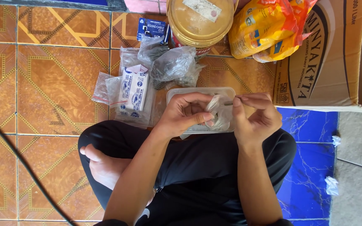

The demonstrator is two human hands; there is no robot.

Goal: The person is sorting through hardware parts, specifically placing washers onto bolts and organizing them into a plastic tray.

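Where the two hands meet above the lap, a small clear bag (215, 109) sits pinched in the left hand (185, 114), its mouth turned toward the right hand (256, 117). The left fingers (197, 100) curl closed around the bag's near side, thumb pressed along its lower edge. A thin dark nail (229, 103) lies level at the bag's mouth, held at its right end between the right thumb and forefinger; those fingertips (243, 98) are shut on it, the remaining fingers folded loosely below. Whether the nail's tip is inside the bag or just at its opening cannot be told.

Beneath both hands: one clear plastic tub (177, 93), rectangular, resting on the floor just ahead of the crossed legs; contents hidden by the hands.

Left of the tub: a flat clear packet (134, 90) with white and blue printed strips, lying on further clear bags.

Behind the tub: two crumpled bags of dark small parts (173, 65), touching one another; a blue card pack (151, 28) behind them.

Further back: a round gold-lidded tin (200, 21); beside it to the right, a yellow and orange pouch (265, 27) leaning on a cardboard box (327, 54).

Floor: brown patterned tile (51, 83) on the left, blue tile (311, 167) on the right. A bare foot (101, 165) rests by the left forearm.
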